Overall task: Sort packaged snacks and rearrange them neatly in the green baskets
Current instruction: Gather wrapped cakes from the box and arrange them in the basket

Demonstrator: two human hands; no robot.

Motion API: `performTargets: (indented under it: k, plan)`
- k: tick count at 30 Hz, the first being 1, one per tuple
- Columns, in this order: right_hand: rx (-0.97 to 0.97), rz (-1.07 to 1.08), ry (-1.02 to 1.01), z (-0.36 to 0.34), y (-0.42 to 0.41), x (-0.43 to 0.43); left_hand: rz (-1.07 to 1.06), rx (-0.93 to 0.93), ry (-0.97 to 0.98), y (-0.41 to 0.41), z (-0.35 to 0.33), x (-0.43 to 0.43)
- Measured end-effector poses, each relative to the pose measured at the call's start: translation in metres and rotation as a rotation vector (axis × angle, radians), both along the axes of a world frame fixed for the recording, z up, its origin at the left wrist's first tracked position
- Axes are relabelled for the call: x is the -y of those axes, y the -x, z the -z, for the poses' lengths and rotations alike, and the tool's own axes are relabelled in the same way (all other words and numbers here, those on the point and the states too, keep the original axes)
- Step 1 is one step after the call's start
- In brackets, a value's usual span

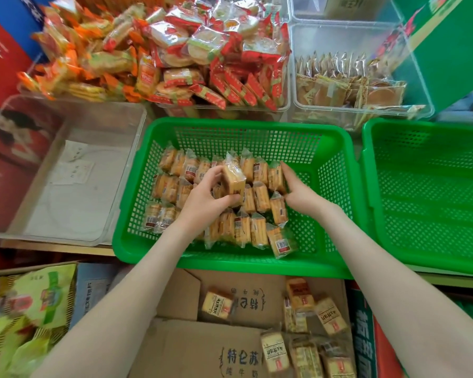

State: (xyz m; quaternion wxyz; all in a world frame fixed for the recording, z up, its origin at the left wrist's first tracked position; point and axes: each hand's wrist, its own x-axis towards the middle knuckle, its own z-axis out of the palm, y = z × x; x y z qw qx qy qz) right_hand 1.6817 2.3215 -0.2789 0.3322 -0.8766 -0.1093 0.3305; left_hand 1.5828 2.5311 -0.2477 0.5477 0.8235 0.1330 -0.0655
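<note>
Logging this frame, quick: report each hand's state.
Left hand: grips a clear-wrapped golden biscuit packet.
Right hand: open, fingers touching the row of biscuit packets in the green plastic mesh basket.

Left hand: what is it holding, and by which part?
The left hand grips a clear-wrapped yellow cracker packet by its lower end, thumb underneath.

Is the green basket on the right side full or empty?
Empty in the part shown: the right green basket has only bare mesh inside, no snacks.

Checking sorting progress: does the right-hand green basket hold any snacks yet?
No, the right basket shows only bare green mesh.
</note>
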Motion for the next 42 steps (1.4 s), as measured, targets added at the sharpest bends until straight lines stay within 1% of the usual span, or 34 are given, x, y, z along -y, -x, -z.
performTargets:
  k: [3,4,5,6,8,9,10,13,15,16,17,19,21,22,24,27,29,31,34,37,39,42]
  plan:
    - [0.138,0.149,-0.055,-0.022,0.014,-0.002,-0.043,0.066,-0.035,0.011,-0.008,0.012]
    - [0.178,0.164,-0.104,-0.03,0.021,0.0,-0.041,0.081,-0.024,0.014,-0.01,0.015]
    - [0.194,0.118,-0.168,-0.038,0.03,0.003,-0.015,0.087,0.001,0.017,-0.014,0.019]
    - [0.169,0.03,-0.239,-0.045,0.039,0.008,0.032,0.092,0.022,0.02,-0.018,0.024]
    - [0.0,-0.153,-0.313,-0.058,0.059,0.018,0.159,0.091,0.005,0.023,-0.022,0.035]
    - [-0.078,-0.183,-0.323,-0.062,0.067,0.024,0.219,0.086,-0.02,0.023,-0.023,0.041]
    - [-0.102,-0.155,-0.33,-0.064,0.072,0.029,0.268,0.091,-0.047,0.023,-0.026,0.047]
    - [-0.058,0.01,-0.357,-0.066,0.079,0.042,0.406,0.105,-0.188,0.021,-0.027,0.063]
    - [-0.072,0.041,-0.36,-0.067,0.082,0.051,0.515,0.016,-0.267,0.02,-0.03,0.068]
    - [-0.051,0.042,-0.334,-0.066,0.084,0.055,0.571,-0.049,-0.315,0.021,-0.03,0.069]
    - [-0.015,0.043,-0.292,-0.066,0.085,0.059,0.626,-0.073,-0.404,0.022,-0.028,0.068]
    - [0.09,0.032,-0.163,-0.061,0.085,0.066,0.697,-0.033,-0.659,0.026,-0.02,0.058]
    - [0.202,-0.049,0.059,-0.054,0.083,0.07,0.68,-0.055,-0.854,0.028,-0.007,0.04]
    - [0.228,-0.112,0.188,-0.05,0.083,0.068,0.67,-0.082,-0.919,0.029,-0.001,0.031]
    - [0.205,-0.229,0.374,-0.047,0.084,0.059,0.673,-0.125,-0.99,0.03,0.006,0.014]
    - [0.147,-0.321,0.445,-0.048,0.086,0.043,0.695,-0.165,-0.982,0.029,0.014,0.0]
    - [0.089,-0.325,0.425,-0.047,0.082,0.042,0.7,-0.18,-0.954,0.029,0.019,-0.003]
    - [0.008,-0.284,0.38,-0.045,0.077,0.047,0.704,-0.176,-0.934,0.029,0.02,-0.003]
    - [-0.056,-0.176,0.323,-0.049,0.078,0.051,0.711,-0.173,-0.93,0.028,0.02,-0.004]
    - [-0.092,-0.058,0.358,-0.047,0.08,0.048,0.715,-0.171,-0.932,0.028,0.021,-0.005]
    - [-0.184,0.033,0.355,-0.04,0.079,0.046,0.713,-0.168,-0.926,0.028,0.021,-0.004]
    - [-0.339,0.223,0.223,-0.033,0.073,0.04,0.7,-0.155,-0.909,0.027,0.022,-0.004]
